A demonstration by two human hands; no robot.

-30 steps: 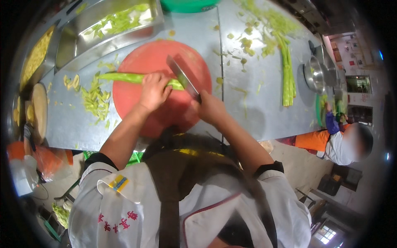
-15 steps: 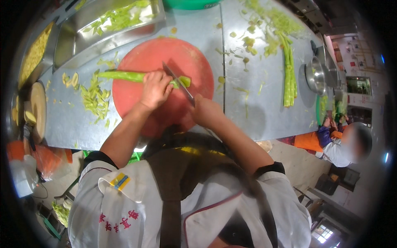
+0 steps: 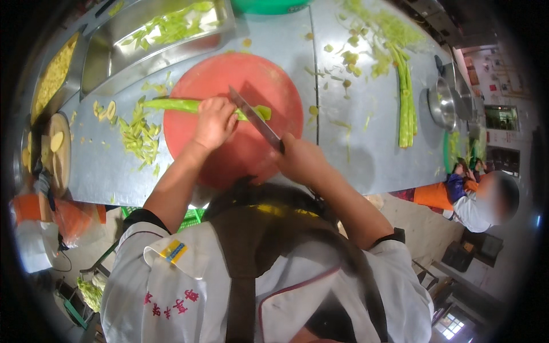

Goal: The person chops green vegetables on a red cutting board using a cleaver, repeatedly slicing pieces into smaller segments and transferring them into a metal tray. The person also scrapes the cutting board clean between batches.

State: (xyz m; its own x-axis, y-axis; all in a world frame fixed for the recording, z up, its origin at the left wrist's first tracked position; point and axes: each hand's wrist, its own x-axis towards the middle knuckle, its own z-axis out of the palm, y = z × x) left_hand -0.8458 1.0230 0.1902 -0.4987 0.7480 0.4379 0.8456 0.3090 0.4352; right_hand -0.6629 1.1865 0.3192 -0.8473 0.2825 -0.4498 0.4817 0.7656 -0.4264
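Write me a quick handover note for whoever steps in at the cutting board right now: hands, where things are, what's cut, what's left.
Left hand: pressing the green stalk flat on the round red cutting board.
Right hand: gripping the knife, blade across the stalk near its right end.
Done: a short end piece lies right of the blade; cut slices piled on the steel table left of the board.
Left: most of this stalk is uncut; more long stalks wait at far right.

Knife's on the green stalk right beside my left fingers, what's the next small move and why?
Probably press the knife straight down: its blade already lies across the stalk on the red board, beside the left hand pinning it, with a short end beyond.
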